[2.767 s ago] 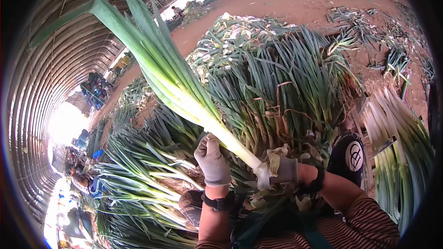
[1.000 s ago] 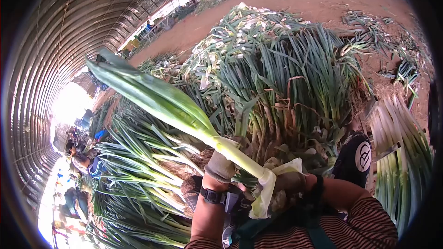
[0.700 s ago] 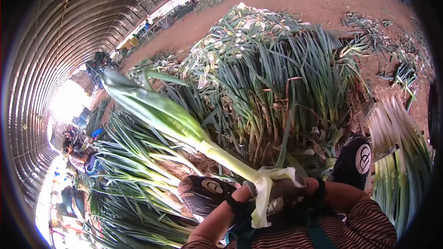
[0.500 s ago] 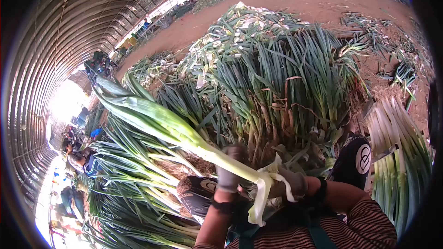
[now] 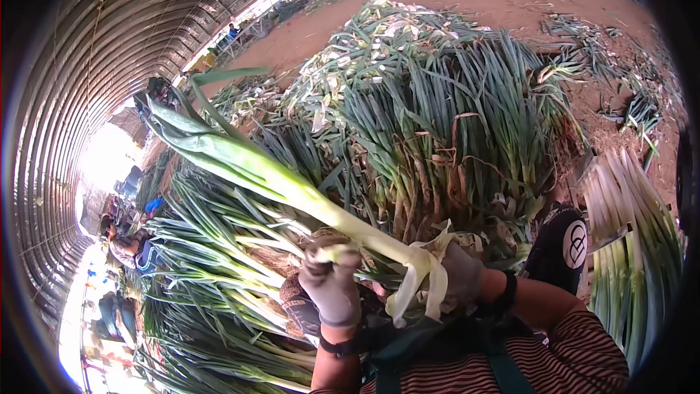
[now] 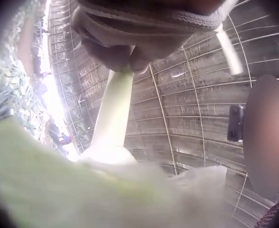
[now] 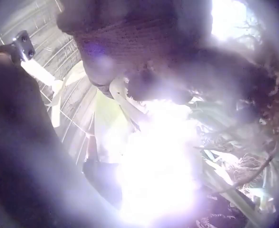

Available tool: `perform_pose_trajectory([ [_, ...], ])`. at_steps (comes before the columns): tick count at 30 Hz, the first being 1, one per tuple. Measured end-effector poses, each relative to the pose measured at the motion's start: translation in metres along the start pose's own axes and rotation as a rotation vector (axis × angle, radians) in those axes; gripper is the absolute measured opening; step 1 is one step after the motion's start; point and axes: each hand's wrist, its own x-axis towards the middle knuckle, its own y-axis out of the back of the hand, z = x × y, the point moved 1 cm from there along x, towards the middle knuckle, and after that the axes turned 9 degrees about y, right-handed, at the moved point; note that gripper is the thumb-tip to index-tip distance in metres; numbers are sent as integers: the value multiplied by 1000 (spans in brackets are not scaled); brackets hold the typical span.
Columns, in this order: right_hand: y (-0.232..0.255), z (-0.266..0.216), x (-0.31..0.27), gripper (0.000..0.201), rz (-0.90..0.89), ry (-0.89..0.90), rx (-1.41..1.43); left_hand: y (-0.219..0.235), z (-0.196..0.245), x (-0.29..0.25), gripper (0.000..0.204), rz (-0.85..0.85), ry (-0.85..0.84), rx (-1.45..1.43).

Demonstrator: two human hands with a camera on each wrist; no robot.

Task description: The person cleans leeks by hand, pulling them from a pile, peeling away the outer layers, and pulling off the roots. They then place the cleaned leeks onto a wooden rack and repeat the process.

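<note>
A large green onion (image 5: 343, 222) slants across the head view, its green leaves up to the left and its pale base to the right. My gloved right hand (image 5: 461, 271) grips it at the base, where loosened outer layers (image 5: 419, 284) hang down. Left of the stem, my gloved left hand (image 5: 329, 284) is raised with fingers curled around a pale piece of leaf sheath (image 5: 337, 254). In the left wrist view, a pale strip (image 6: 113, 107) hangs from the left fingertips. Strong glare hides much of the right hand's grip in the right wrist view.
Untrimmed green onions (image 5: 219, 270) lie at my left, and more stand (image 5: 452, 124) in front. Behind these rises a heap of trimmings (image 5: 372, 44). At my right are cleaned green onions (image 5: 634, 248) with a metal blade (image 5: 612, 237) beside them. People (image 5: 127, 244) sit at far left.
My left hand has dropped to the base beside my right hand, then moved back up and left with a pale piece in its fingers. The onion tilted lower; its outer layers now hang loose.
</note>
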Motion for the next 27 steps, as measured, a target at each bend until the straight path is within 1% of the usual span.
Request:
perform_pose_trajectory([
  [1, 6, -7, 2, 35, 28, -15, -74, 2, 1, -3, 6, -250, -108, 78],
  [2, 11, -9, 5, 35, 22, 17, -84, 6, 0, -10, 8, -500, -212, 155],
  [4, 18, -12, 3, 36, 11, 73, -107, 6, -6, -31, 11, -779, 25, 265],
  [5, 19, 4, -5, 38, 24, -18, -81, 11, -12, -38, 14, -822, 88, 217],
  [7, 15, 10, -5, 39, -27, 25, -182, 24, -23, -43, 22, -901, 209, 127],
  [8, 11, 9, -2, 39, -57, 49, -229, 29, -23, -42, 25, -835, 284, 73],
  [9, 12, 5, -2, 36, 62, -109, 27, 37, -22, -41, 30, -763, 358, 18],
  [10, 13, 4, -1, 35, 55, -68, -20, 47, -21, -39, 35, -689, 435, -37],
  [11, 15, 3, 0, 34, 47, -28, -68, 70, -21, -24, 42, -569, 468, 109],
  [13, 19, -1, 6, 36, 19, -48, -4, 87, -17, 5, 65, -363, 397, 55],
  [14, 13, -1, 7, 36, -11, -55, 4, 81, -12, 17, 77, -264, 298, -138],
  [16, -2, -1, 8, 37, -77, -65, 28, 66, -9, 42, 86, -335, 110, -360],
  [17, -6, 2, 10, 35, -162, 148, -287, 46, 2, 51, 79, -316, 156, -492],
  [18, -12, 4, 10, 35, -171, 104, -244, 28, 12, 58, 72, -299, 199, -627],
  [19, -16, 4, 11, 35, -178, 59, -207, 39, -8, 81, 60, -451, 182, -807],
  [20, -10, 2, 9, 35, -191, -42, -294, 36, -7, 95, 49, -609, 158, -987],
  [21, -5, -1, 7, 35, -212, -144, -384, 35, -12, 91, 33, -174, 272, -868],
  [22, 0, -4, 5, 36, -242, -246, -472, 37, -14, 95, 30, -136, 276, -819],
  [24, 21, -51, 9, 37, -79, -488, -607, 45, -22, 100, 26, -56, 267, -828],
  [27, 36, -70, -16, 48, 277, -464, -1011, 57, -38, 102, 23, 45, 269, -781],
])
